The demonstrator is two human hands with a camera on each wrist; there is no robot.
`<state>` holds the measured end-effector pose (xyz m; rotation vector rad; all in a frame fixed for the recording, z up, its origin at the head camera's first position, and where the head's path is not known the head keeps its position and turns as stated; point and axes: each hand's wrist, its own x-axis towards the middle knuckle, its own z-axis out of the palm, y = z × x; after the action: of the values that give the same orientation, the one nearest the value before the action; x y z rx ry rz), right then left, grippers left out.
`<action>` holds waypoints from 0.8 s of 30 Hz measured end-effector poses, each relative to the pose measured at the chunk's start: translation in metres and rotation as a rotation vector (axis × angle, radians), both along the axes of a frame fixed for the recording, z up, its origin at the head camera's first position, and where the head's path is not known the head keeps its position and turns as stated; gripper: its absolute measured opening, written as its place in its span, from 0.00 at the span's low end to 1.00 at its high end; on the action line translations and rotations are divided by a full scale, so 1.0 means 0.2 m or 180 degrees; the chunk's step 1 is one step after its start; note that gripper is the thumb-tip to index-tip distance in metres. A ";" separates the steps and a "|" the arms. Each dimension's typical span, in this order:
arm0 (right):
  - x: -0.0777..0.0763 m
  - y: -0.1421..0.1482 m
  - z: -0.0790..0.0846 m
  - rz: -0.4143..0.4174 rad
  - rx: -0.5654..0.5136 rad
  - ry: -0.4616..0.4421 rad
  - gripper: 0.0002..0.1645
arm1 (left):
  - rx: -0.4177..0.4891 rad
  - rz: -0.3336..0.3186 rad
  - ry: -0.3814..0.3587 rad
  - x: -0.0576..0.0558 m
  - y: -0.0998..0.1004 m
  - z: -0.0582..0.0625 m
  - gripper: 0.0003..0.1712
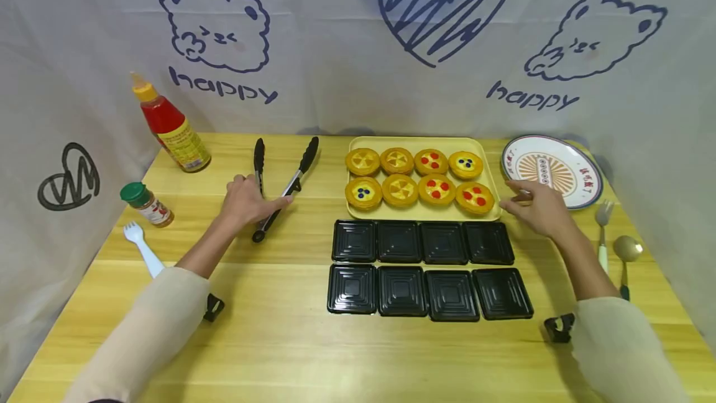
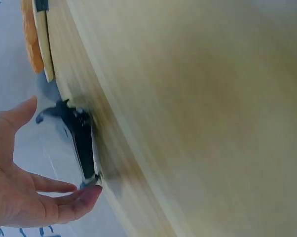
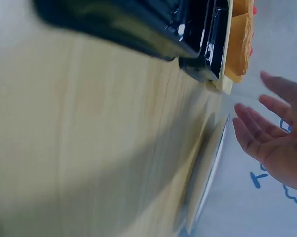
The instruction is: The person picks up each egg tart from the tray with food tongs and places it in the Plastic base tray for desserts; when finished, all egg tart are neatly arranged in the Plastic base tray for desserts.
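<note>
My left hand (image 1: 246, 203) is at black-and-silver tongs (image 1: 286, 193), which lie spread in a V on the table. Its thumb stretches across toward the right arm of the tongs while the fingers are by the left arm. In the left wrist view, thumb and fingers stand wide apart around the tongs (image 2: 81, 143), fingertips right at one end. Between a yellow tray (image 1: 422, 143) and a patterned plate (image 1: 582, 160) hovers my right hand (image 1: 534, 207), fingers loosely bent with nothing in them. Several tarts (image 1: 403, 190), topped with red, blue or yellow pieces, sit in two rows on the tray.
Two rows of black square dishes (image 1: 399, 291) lie in front of the tray. A red sauce bottle (image 1: 173, 129), a green-capped spice jar (image 1: 148, 205) and a pale blue fork (image 1: 144, 249) are at left. Another fork (image 1: 603, 229) and a spoon (image 1: 627, 250) lie at right.
</note>
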<state>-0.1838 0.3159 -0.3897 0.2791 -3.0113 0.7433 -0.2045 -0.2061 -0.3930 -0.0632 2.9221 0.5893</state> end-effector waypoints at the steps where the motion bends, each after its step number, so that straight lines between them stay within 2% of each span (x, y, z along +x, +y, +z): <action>1: -0.01 0.00 0.00 -0.0023 -0.0046 -0.0055 0.27 | -0.0020 0.0001 -0.0010 0.00 0.02 -0.01 0.54; 5: -0.04 0.00 -0.03 -0.0117 -0.0230 -0.0362 0.20 | -0.0102 -0.0046 -0.0124 -0.02 0.08 -0.02 0.50; 9: -0.07 0.00 -0.07 -0.0294 -0.0389 -0.0744 0.20 | -0.0256 -0.0108 -0.0248 -0.04 0.10 -0.03 0.42; 12: -0.08 0.01 -0.09 -0.0416 -0.0508 -0.0877 0.21 | -0.0318 -0.0078 -0.0315 -0.06 0.10 -0.03 0.35; 17: -0.09 0.01 -0.11 -0.0490 -0.0759 -0.0939 0.22 | 0.0029 0.0007 -0.0471 -0.07 0.04 0.01 0.27; 19: -0.09 0.01 -0.12 -0.0504 -0.0820 -0.0944 0.23 | 0.0211 0.0045 -0.0530 -0.06 0.01 0.03 0.27; 21: -0.09 0.01 -0.12 -0.0522 -0.0831 -0.0946 0.23 | 0.0357 0.0122 -0.0569 -0.06 -0.01 0.05 0.32; 24: -0.09 0.00 -0.11 -0.0553 -0.0808 -0.0952 0.23 | 0.0530 0.0239 -0.0473 -0.03 -0.05 0.08 0.43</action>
<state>-0.2027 0.3164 -0.4124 -0.1104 -3.1009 1.2315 -0.2107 -0.2154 -0.3779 -0.1887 2.7268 0.8011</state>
